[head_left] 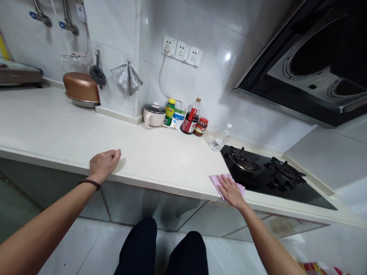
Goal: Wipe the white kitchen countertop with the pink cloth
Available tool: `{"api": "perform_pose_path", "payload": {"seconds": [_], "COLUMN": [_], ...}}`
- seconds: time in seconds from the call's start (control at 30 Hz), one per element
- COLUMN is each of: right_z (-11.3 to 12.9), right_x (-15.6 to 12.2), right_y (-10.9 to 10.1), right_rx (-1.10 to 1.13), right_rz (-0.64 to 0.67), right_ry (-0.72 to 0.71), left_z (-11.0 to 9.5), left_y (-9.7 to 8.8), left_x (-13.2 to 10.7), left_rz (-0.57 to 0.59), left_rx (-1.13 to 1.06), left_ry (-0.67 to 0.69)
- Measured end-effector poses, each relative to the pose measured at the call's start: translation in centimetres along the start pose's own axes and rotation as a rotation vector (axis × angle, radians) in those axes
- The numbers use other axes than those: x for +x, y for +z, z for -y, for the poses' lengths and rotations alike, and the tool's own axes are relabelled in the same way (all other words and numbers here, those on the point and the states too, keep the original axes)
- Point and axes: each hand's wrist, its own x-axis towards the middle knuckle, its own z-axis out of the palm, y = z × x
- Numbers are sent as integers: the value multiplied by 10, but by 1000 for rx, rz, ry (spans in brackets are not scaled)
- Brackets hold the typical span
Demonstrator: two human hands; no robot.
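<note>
My right hand (231, 191) lies flat on a pink cloth (213, 179), fingers stretched out, pressing it against the white countertop (172, 156). The cloth sits at the front left corner of the black gas stove (258, 181), and part of it is hidden under my palm. Off to the left, my left hand (104, 164) is closed in a fist at the counter's front edge, with nothing showing in it. Whether its underside touches the counter, I cannot tell.
Along the wall stand a small lidded pot (155, 115), a green bottle (169, 111), a white packet (177, 120), a dark jar (189, 125), a red-lidded jar (201, 127) and a clear plastic bottle (220, 138). A range hood (275, 99) overhangs the stove. A copper-coloured pan (82, 87) rests back left.
</note>
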Motion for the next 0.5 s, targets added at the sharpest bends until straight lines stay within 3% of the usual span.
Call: {"api": "perform_pose_path", "payload": {"seconds": [0.23,0.5], "right_z": [59,188], "right_x": [35,87], "right_y": [-16,-47], "right_rx": [42,131], "right_rz": [55,155], "right_ry": [-20,-204], "left_z": [-2,-2], "left_y": [-2,-2], "left_x": [-2,-1], "left_rz": [-9,-10], "left_rx": [-23,-22], "left_ry": [-10,-38]}}
